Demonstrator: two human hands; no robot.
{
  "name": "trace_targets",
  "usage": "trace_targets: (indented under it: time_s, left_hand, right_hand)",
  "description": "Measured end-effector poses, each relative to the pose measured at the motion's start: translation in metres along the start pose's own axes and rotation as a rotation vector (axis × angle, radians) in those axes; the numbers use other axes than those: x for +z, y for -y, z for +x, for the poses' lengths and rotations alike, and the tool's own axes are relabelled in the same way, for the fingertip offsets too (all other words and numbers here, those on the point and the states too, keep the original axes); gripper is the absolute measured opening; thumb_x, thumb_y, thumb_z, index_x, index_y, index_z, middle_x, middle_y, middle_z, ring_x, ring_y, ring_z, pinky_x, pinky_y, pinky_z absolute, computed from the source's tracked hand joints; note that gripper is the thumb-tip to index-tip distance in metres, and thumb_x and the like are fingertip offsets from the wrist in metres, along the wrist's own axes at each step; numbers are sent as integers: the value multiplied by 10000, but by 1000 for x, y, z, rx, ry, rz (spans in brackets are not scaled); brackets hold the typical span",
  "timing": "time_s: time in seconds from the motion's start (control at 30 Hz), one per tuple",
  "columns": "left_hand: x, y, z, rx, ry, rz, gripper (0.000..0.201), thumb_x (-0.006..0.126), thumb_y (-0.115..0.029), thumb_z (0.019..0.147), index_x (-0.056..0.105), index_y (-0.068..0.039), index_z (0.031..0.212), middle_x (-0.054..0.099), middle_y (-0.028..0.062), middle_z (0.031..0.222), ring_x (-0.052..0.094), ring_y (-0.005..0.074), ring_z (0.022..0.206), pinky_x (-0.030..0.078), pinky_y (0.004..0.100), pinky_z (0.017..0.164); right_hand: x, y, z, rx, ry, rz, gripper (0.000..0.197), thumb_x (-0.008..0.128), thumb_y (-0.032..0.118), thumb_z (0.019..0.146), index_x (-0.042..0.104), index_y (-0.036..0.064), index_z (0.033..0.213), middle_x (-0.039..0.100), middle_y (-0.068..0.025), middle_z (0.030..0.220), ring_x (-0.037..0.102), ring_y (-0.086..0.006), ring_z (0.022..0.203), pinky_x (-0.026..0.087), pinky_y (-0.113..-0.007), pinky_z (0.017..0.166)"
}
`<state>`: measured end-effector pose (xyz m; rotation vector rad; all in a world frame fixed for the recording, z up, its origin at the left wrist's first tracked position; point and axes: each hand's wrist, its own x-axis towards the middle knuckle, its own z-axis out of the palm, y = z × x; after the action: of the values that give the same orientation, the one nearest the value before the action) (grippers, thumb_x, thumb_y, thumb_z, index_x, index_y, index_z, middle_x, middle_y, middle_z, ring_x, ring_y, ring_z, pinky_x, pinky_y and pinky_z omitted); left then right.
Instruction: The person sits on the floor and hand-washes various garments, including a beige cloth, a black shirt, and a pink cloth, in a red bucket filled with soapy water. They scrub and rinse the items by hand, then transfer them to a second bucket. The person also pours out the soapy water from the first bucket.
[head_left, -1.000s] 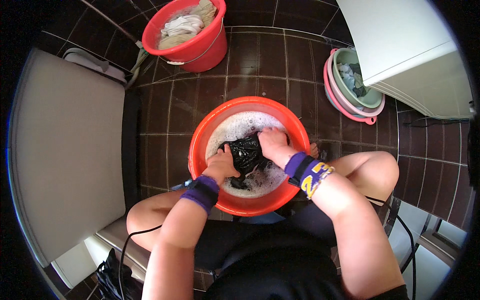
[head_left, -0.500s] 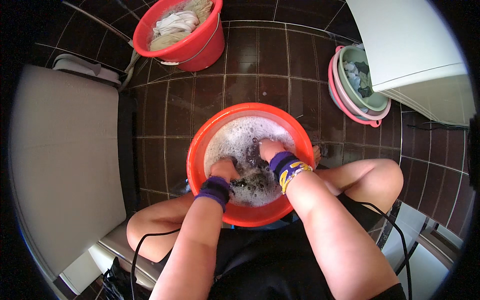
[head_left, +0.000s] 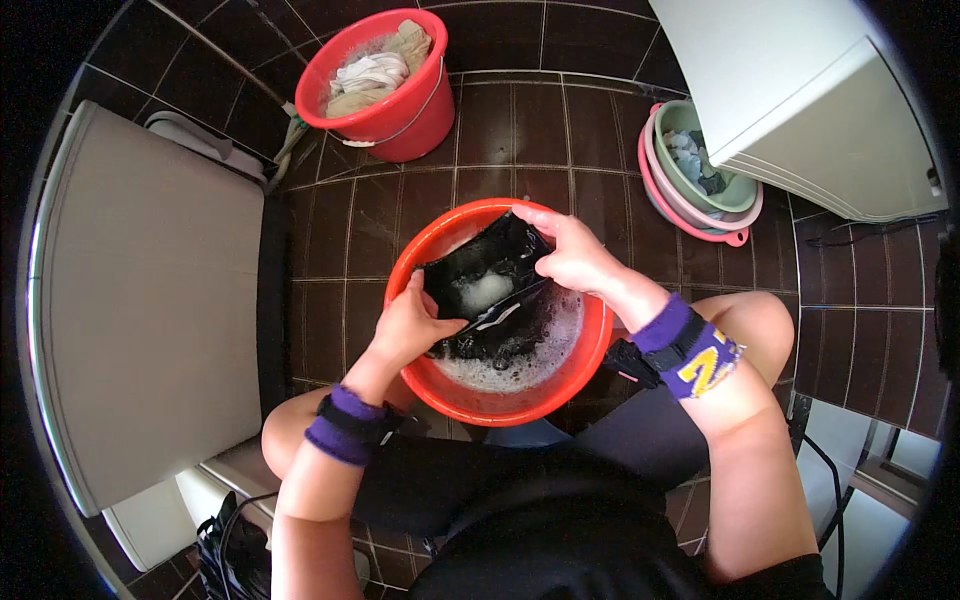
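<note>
A wet black garment (head_left: 450, 275) is stretched between my two hands over a red-orange basin (head_left: 500, 412) of foamy water (head_left: 560, 345). Its lower part hangs down into the suds, and a clump of white foam (head_left: 486, 291) lies on the cloth. My left hand (head_left: 405, 325) pinches the near left edge, thumb on top. At the far right corner, my right hand (head_left: 570, 252) grips the cloth between thumb and fingers. What kind of garment it is cannot be made out. Purple bands wrap both my forearms.
Behind the basin at the left stands a red bucket (head_left: 425, 125) of light-coloured laundry in suds. Stacked pink and green basins (head_left: 745, 190) with clothes sit at the far right, beside a white cabinet (head_left: 800, 80). A grey panel-like piece (head_left: 160, 290) stands close on my left.
Both hands have come up out of the foamy water, where they were sunk past the fingers. The black garment is now raised and spread between them. The view has shifted slightly.
</note>
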<state>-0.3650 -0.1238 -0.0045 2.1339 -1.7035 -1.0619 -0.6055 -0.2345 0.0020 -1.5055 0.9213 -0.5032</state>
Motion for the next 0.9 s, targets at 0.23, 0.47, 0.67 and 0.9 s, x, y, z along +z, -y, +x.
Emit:
trace_targets:
  time_s: [0.23,0.47,0.67,0.9]
  left_hand:
    - [-67,-71,-67,273,-129,-681,925,799,-13,661,260,89,1405,413,-49,726,420,36,672,393,163,654]
    - [-141,-147,-139,696,-300,-841,764,739,13,687,412,-10,1376,409,-33,767,383,38,683,322,157,621]
    - [-136,-147,-137,638,-450,-807,651,709,-14,733,462,1,1336,471,-38,757,419,29,672,316,159,616]
    - [-1,-58,-23,267,-136,-296,706,757,-112,738,406,49,1330,499,-26,705,480,68,627,439,230,593]
  right_hand:
    - [-1,128,-47,-425,42,273,729,476,-158,615,436,-52,1335,527,-178,1309,502,-194,1213,358,-288,1046]
    - [-19,248,-95,-769,15,199,675,410,-53,634,483,-34,1305,556,-126,1278,522,-172,1195,382,-294,1037]
    - [-14,245,-100,-638,37,277,660,405,-51,640,500,-29,1292,581,-118,1246,541,-169,1170,404,-290,1019]
    - [30,52,-38,-376,-47,-225,586,438,-121,669,569,2,1227,594,-188,1214,558,-259,1159,397,-332,1025]
